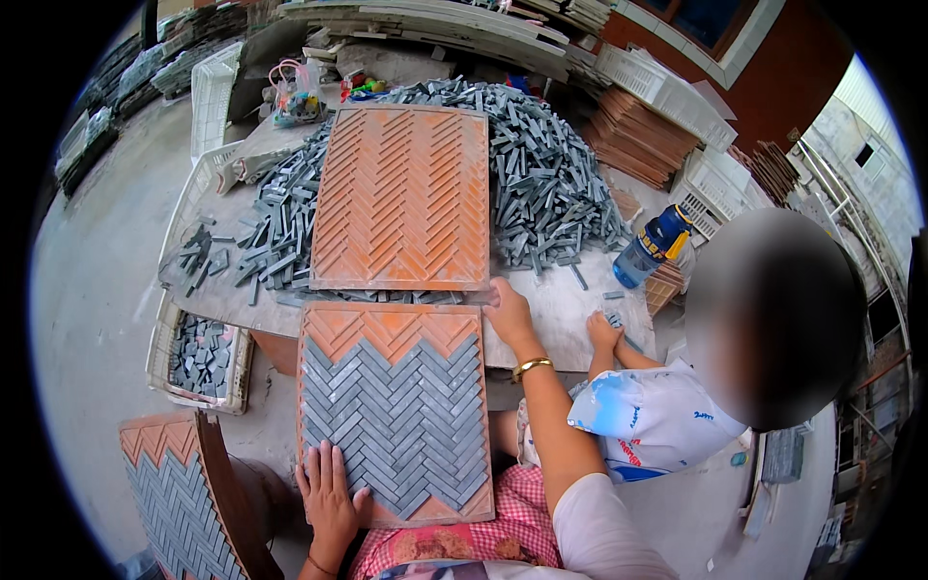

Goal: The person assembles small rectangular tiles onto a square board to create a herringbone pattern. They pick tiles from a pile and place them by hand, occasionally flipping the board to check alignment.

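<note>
A filled herringbone tile mould [391, 420] rests in front of me, an orange tray with grey strips laid in zigzag rows. At its top, a band of orange grooves holds no strips. My left hand [332, 498] lies on the mould's lower left corner, fingers stretched out. My right hand [510, 314] is by its upper right corner, fingers bent and closed; what they grip is hidden. Just beyond, an orange mould with bare grooves [401, 198] leans on a heap of grey stone strips [546, 174].
A person [657, 411] at my right has small hands on the table edge near a strip. A blue bottle [652, 246] stands there. More filled moulds [179, 498] stand at lower left, below a white crate [198, 358] of grey pieces. Orange moulds [638, 135] are stacked at far right.
</note>
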